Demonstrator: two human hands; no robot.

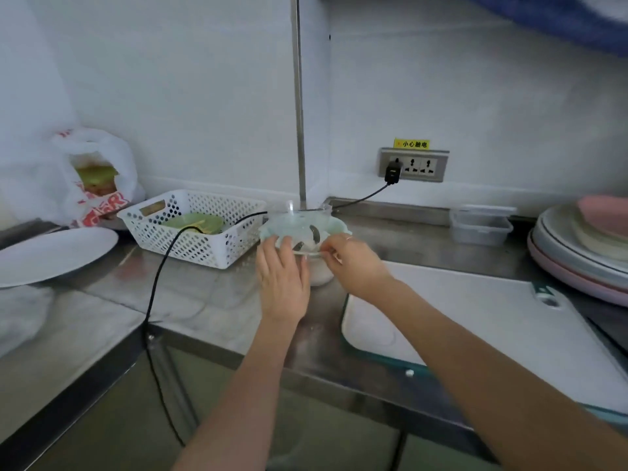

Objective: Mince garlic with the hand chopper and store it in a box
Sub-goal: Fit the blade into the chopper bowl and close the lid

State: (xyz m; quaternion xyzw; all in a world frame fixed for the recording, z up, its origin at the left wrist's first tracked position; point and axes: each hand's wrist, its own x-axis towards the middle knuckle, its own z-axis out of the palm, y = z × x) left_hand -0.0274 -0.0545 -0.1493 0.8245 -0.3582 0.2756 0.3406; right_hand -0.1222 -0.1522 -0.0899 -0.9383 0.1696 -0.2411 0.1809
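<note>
In the head view, the clear plastic hand chopper with a pale mint-green lid stands at the centre of the frame on the stainless steel tabletop, just left of the white rectangular cutting board with a teal edge that fills the lower right. The left hand lies against the near side of the chopper's bowl, its fingers reaching up to the rim of the lid; they look fairly straight and pressed to it, steadying it. The right hand is at the lid's right edge, with its fingers pinched narrow on something there, perhaps the rim or a pull tab; blur hides which. Dark curved blades show through the clear part, and whether garlic is inside cannot be told. The clear lidded plastic storage box waits at the right of centre against the wall, well apart from the chopper. A white perforated plastic basket sits just left of the chopper, with a black power cable draped across it. By its look the chopper is light, rigid and smooth, so it may slip or skid on the steel; a grip round the bowl wall and on the lid rim, away from the blades, seems safest.
</note>
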